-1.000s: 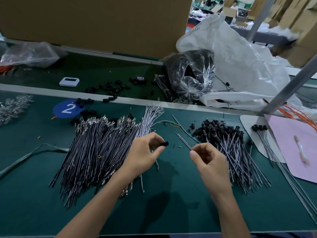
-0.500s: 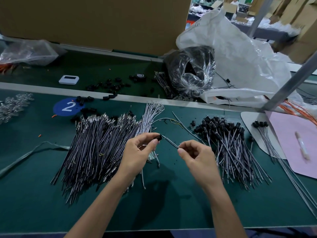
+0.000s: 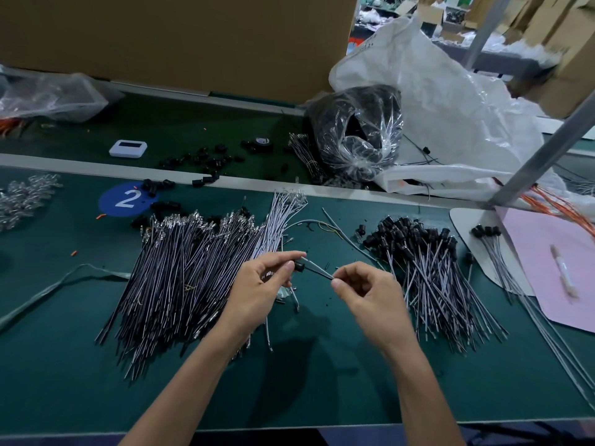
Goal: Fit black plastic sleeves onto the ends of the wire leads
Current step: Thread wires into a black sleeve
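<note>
My left hand (image 3: 260, 284) pinches a small black sleeve (image 3: 299, 266) between thumb and forefinger. My right hand (image 3: 370, 294) pinches a thin wire lead (image 3: 317, 270) whose tip meets the sleeve, above the green mat. A large heap of bare wire leads (image 3: 183, 275) lies to the left under my left hand. To the right lies a pile of leads with black sleeves on their ends (image 3: 428, 262). Loose black sleeves (image 3: 206, 159) are scattered at the back.
A clear bag of black parts (image 3: 357, 133) and a big white sack (image 3: 450, 101) sit at the back right. A pink sheet (image 3: 560, 268) with a few sleeved leads (image 3: 486, 231) lies far right. A white device (image 3: 128, 149), a blue "2" sticker (image 3: 125, 199) and a metal post (image 3: 544, 149) also stand here.
My hands have come together: the right hand brought the wire lead leftward until its tip reached the sleeve held by the left hand.
</note>
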